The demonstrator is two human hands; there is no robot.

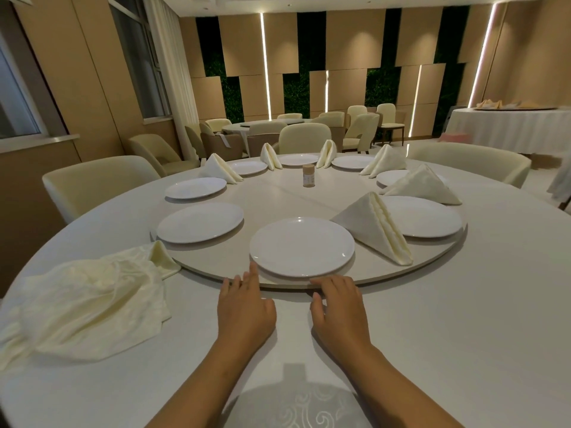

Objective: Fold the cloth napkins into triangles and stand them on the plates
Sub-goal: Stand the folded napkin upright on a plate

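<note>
- At table's near edge: left hand (245,307) and right hand (338,304) lie with fingers spread and fairly straight, fingertips on the rim of the turntable (216,265); neither holds anything.
- Unfolded napkins (83,307) sit in a loose heap on the tablecloth, left of the hands, one corner overlapping the turntable edge.
- Nearest plate (302,246) bare, just beyond the fingertips; two more bare plates (200,222) to its left.
- Folded napkin (375,228) stands beside the right-hand plate (426,215), resting on the turntable more than on the plate; others further round stand likewise.
- Risk: if the hands spin the turntable, a jerk could likely tip the standing napkins, which look lightly balanced.
- Risk: the heap's overlapping corner could drag or snag under the rotating edge.
- Risk: small wooden jar (308,176) near the centre could topple on a hard spin.
- Hard to tell: how many napkins are in the heap; whether the hands press or merely rest.
- Far plates partly hidden behind folded napkins; wide-angle distortion bends the edges.
- Lower arms cut off at frame bottom.
</note>
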